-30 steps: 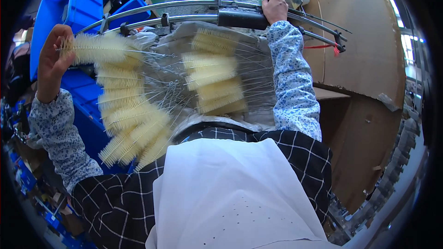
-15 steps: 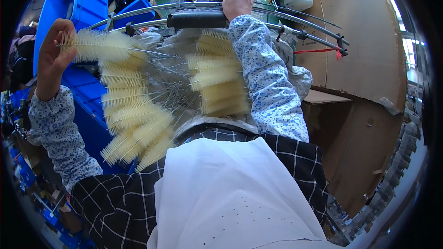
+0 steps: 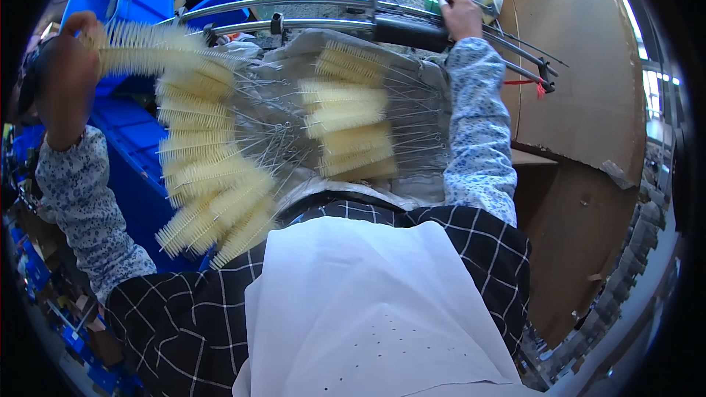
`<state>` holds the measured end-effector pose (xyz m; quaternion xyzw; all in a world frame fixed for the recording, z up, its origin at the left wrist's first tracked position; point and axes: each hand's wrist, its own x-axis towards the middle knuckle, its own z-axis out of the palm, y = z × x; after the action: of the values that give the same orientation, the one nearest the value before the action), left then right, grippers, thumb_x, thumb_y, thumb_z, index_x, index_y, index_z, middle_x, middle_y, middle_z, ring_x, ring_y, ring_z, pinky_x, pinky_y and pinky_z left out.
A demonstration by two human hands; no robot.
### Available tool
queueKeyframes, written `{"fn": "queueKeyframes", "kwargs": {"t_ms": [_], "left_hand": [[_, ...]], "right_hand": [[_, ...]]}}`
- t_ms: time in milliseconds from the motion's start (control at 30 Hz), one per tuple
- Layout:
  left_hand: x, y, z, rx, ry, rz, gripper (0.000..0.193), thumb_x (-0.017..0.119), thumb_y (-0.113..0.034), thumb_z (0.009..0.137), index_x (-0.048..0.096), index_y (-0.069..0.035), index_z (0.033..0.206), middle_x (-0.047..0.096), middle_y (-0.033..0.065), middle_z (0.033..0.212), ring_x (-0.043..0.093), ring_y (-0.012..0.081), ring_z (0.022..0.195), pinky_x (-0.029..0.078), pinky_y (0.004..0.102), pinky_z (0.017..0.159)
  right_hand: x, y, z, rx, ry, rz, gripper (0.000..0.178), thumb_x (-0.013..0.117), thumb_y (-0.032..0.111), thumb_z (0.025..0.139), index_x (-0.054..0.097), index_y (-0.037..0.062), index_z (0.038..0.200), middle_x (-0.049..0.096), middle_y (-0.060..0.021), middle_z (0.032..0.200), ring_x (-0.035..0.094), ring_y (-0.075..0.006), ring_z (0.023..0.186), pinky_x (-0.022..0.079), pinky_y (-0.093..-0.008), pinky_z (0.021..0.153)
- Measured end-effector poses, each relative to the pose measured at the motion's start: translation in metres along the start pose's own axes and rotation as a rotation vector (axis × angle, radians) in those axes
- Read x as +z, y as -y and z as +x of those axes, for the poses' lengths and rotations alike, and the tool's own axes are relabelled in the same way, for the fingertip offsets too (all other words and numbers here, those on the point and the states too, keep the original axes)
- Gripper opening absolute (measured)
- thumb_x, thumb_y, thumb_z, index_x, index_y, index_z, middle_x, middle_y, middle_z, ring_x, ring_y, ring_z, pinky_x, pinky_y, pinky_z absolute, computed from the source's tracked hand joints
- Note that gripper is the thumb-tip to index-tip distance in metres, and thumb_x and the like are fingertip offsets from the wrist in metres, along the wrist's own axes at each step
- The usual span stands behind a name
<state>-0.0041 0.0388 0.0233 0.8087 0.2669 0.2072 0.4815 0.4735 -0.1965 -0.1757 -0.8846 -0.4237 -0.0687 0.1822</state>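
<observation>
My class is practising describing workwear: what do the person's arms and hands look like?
The left sleeve and right sleeve are loose, wrinkled and white with a small blue print, reaching the wrists. Black clothing with white crossing lines shows above them. The right hand wears no glove; the left hand, though blurred, also looks bare.

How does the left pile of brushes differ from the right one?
The left pile of brushes stretches in a longer, curving line; the right pile is shorter and more compact. Brushes at the left pile's near end slant steeply, while those in the right pile lie closer to level. Both have pale yellow bristles and thin wire stems pointing rightward.
</observation>
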Motion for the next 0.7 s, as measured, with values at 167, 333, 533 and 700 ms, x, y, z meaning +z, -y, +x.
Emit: {"fn": "queueKeyframes", "kwargs": {"t_ms": [167, 333, 533, 700], "left_hand": [[0.016, -0.002, 0.018, -0.043, 0.116, -0.294, 0.052, 0.048, -0.023, 0.077, 0.031, -0.004, 0.123, 0.047, 0.0063, 0.103, 0.047, 0.0126, 0.089, 0.040, 0.0253, 0.079], [0.051, 0.006, 0.036, -0.011, 0.269, -0.478, 0.050, 0.047, -0.018, 0.081, 0.031, -0.005, 0.126, 0.052, 0.0048, 0.088, 0.049, 0.0092, 0.076, 0.042, 0.0234, 0.069], [0.129, -0.005, 0.052, -0.052, 0.370, -0.507, 0.042, 0.045, -0.015, 0.082, 0.034, -0.005, 0.121, 0.050, 0.0032, 0.078, 0.046, 0.0069, 0.065, 0.040, 0.0209, 0.059], [0.202, 0.001, 0.054, 0.118, 0.458, -0.553, 0.026, 0.053, -0.021, 0.082, 0.042, -0.005, 0.099, 0.057, 0.0055, 0.079, 0.057, 0.0103, 0.064, 0.048, 0.0193, 0.060]], "right_hand": [[-0.015, -0.028, 0.028, 0.198, 0.039, -0.206, 0.029, 0.042, 0.033, 0.082, 0.057, 0.0208, 0.103, 0.057, -0.0113, 0.099, 0.052, -0.0316, 0.091, 0.040, -0.0360, 0.082], [-0.056, -0.054, 0.016, -0.044, 0.309, 0.098, 0.026, 0.044, 0.021, 0.081, 0.057, 0.0190, 0.104, 0.058, -0.0140, 0.094, 0.055, -0.0264, 0.089, 0.041, -0.0350, 0.078], [-0.134, 0.025, -0.045, -0.134, 0.654, 0.572, 0.040, 0.046, 0.031, 0.086, 0.048, 0.0036, 0.114, 0.056, -0.0114, 0.099, 0.052, -0.0180, 0.089, 0.043, -0.0265, 0.076], [-0.103, 0.147, -0.083, -0.230, 0.691, 1.014, 0.033, 0.047, 0.026, 0.085, 0.050, 0.0019, 0.107, 0.056, -0.0113, 0.094, 0.053, -0.0158, 0.084, 0.044, -0.0279, 0.075]]}}
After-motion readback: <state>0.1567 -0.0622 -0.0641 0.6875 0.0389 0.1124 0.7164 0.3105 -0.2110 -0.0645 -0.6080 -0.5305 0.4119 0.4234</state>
